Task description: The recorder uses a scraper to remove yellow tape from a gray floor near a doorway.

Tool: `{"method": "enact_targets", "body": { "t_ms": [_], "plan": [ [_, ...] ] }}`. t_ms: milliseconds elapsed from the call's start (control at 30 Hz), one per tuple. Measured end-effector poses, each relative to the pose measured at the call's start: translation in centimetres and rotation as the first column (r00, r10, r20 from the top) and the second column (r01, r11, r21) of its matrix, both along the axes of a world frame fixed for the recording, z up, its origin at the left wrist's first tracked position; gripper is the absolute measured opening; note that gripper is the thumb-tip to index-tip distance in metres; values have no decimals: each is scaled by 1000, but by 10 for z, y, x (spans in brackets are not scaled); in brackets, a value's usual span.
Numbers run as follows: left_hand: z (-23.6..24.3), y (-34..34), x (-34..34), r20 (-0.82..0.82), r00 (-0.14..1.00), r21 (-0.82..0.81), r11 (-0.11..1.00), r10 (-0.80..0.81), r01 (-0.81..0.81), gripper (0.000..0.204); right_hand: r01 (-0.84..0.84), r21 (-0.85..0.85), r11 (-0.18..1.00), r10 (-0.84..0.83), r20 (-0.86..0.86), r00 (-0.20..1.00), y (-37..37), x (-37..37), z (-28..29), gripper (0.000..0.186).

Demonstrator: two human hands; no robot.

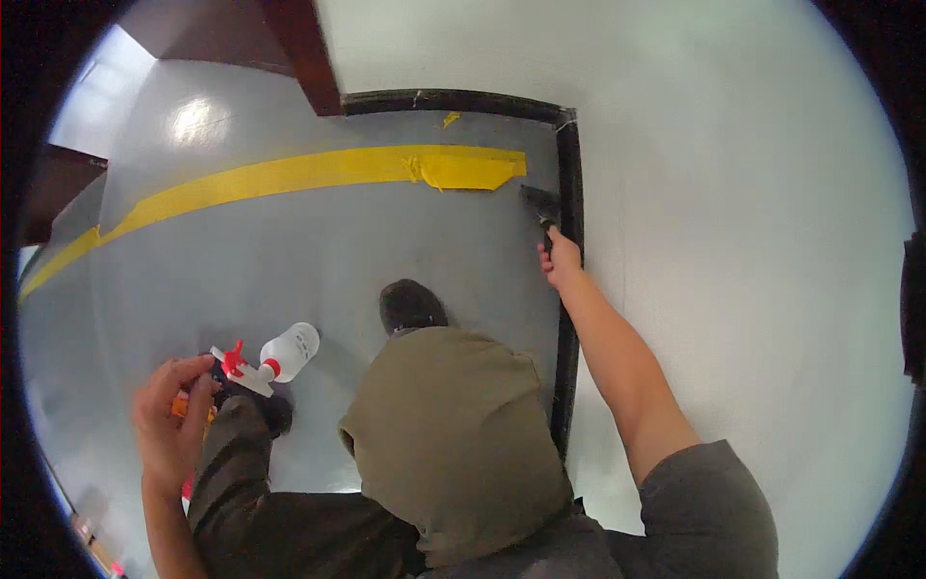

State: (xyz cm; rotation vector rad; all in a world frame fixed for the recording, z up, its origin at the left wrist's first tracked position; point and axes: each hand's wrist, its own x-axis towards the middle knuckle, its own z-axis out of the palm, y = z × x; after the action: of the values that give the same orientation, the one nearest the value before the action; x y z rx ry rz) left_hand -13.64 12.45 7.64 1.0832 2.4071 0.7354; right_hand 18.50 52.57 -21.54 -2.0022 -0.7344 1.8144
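Observation:
My right hand [561,261] is wrapped round the dark handle of a wide-headed black hand tool [540,201]. Whether its head is a brush or a scraper I cannot tell. The head is down by the floor, between the end of the yellow floor tape [289,174] and the black baseboard [569,289]. Above my left knee, my left hand [174,415] has its thumb and forefinger brought close together; anything between them is too small to name. A white spray bottle [292,352] with a red-and-white trigger head is near those fingers.
The grey floor [193,270] runs under the tape, with a loose yellow scrap [450,120] beyond it. A white wall [733,241] closes off the right side. A dark red door frame [304,58] is at the back. My dark shoe [412,305] is in the middle.

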Motion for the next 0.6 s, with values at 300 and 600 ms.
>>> {"method": "enact_targets", "body": {
  "t_ms": [300, 600],
  "plan": [
    [8, 0, 7, 12, 999, 19, 999, -41, 41, 16, 33, -31, 999, -32, 27, 999, 3, -21, 6, 25],
    [10, -12, 2, 32, 999, -31, 1000, 5, -4, 15, -52, -5, 999, 52, -20, 998, -54, 2, -9, 31]
  ]
}}
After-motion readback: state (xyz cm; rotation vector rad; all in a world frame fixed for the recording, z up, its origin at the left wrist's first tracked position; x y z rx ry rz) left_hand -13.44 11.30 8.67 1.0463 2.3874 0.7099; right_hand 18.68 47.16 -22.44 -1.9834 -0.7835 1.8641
